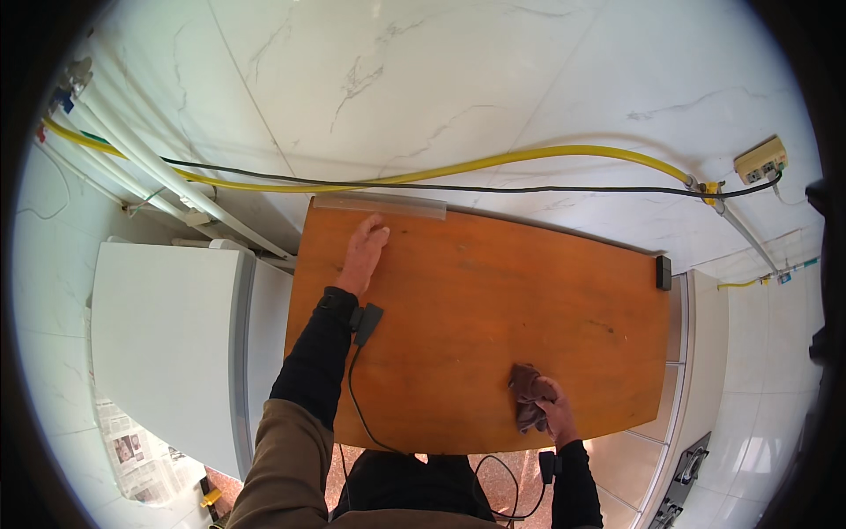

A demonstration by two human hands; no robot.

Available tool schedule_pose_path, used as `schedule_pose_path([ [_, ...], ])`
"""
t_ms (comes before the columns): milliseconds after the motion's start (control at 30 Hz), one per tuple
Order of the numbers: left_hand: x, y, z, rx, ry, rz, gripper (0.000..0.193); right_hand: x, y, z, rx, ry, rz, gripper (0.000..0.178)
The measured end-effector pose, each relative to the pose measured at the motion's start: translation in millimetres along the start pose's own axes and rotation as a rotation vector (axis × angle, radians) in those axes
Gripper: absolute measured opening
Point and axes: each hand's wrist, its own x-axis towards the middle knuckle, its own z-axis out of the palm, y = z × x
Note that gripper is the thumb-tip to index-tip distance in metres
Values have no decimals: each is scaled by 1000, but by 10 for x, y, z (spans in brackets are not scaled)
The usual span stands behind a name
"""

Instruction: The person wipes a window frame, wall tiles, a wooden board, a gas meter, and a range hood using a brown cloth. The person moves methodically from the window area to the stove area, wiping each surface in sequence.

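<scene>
Brown cloth [527,394] is lying bunched near the front edge of the wooden tabletop [493,309], toward its right corner, and the right hand [552,407] is gripping it with curled fingers. Left hand [364,249] is resting flat, fingers together, near the back left corner, just below a clear plastic strip [381,205] along the back edge. A small black block [663,272] is sitting at the right edge.

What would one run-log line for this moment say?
left hand: flat on wooden tabletop, open | right hand: grips brown cloth on tabletop | near: yellow hose, white appliance
</scene>
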Motion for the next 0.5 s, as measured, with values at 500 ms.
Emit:
schedule_pose_path([
  [500, 400, 203, -30, 1476, 16, 707, 42, 17, 37, -24, -1, -11, -16, 53],
])
